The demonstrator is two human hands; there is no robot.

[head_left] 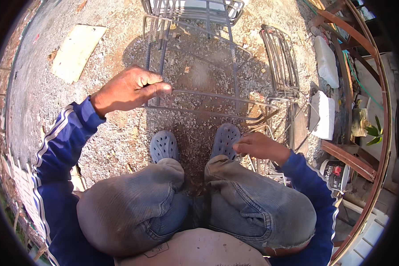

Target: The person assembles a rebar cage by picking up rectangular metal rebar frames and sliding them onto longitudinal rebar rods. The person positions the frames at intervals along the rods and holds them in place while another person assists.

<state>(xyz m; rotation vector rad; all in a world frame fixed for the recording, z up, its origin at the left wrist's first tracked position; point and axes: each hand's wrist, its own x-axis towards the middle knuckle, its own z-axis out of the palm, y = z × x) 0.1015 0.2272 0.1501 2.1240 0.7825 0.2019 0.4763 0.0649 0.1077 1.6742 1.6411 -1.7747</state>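
My left hand [133, 91] is closed in a pinch, thumb against fingers, on a bent steel rod frame [208, 94]. The frame is a long, narrow rectangle of thin bar reaching right, above my shoes. My right hand [260, 147] hangs lower, beside the toe of the right clog [226, 139]. Its fingers are curled together, and whatever they might hold is hidden. More bent rods [264, 167] show just below that hand. Past the left hand, a larger framework of steel bars [232, 53] extends away over the gravel.
A stack of rectangular bent rods [281, 62] lies at the right. White blocks [324, 115], a dark bucket [334, 174] and reddish metal beams [350, 159] line the right side. A pale board [77, 51] lies at the far left on gravel. The left clog [164, 146] is near my knees.
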